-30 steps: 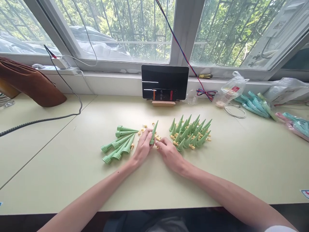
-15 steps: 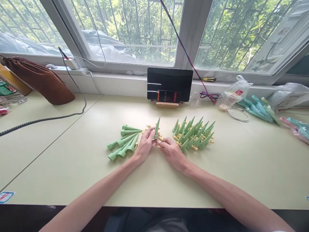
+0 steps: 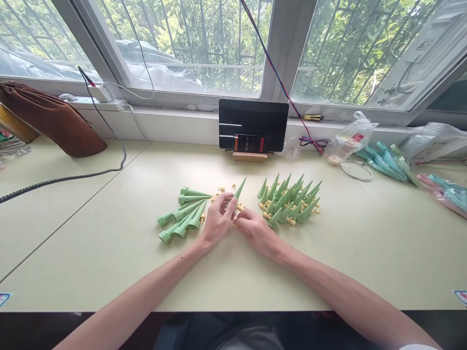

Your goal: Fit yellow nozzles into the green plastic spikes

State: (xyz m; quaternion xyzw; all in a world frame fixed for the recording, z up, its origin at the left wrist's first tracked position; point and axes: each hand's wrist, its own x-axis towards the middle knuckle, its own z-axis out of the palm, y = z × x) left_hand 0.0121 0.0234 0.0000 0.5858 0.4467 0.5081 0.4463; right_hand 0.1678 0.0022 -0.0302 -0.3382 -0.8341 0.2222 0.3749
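My left hand (image 3: 217, 221) is closed round a green plastic spike (image 3: 240, 189) whose tip points up and to the right. Against its base my right hand (image 3: 255, 230) pinches something small, probably one of the yellow pegs (image 3: 220, 189) that lie scattered just beyond my fingers. A pile of bare green spikes (image 3: 182, 214) lies to the left of my hands. To the right is a pile of green spikes with yellow pegs fitted (image 3: 288, 201). All of it rests on the pale green table (image 3: 109, 233).
A tablet (image 3: 253, 124) with a phone (image 3: 250, 144) on a wooden stand leans against the window ledge. A brown bag (image 3: 51, 119) and a grey cable (image 3: 65, 177) are at the left. Plastic bags (image 3: 348, 138) and teal parts (image 3: 388, 160) lie at the right.
The spike in my left hand has tilted further to the right. Both hands stay together at the same spot; the camera has shifted slightly.
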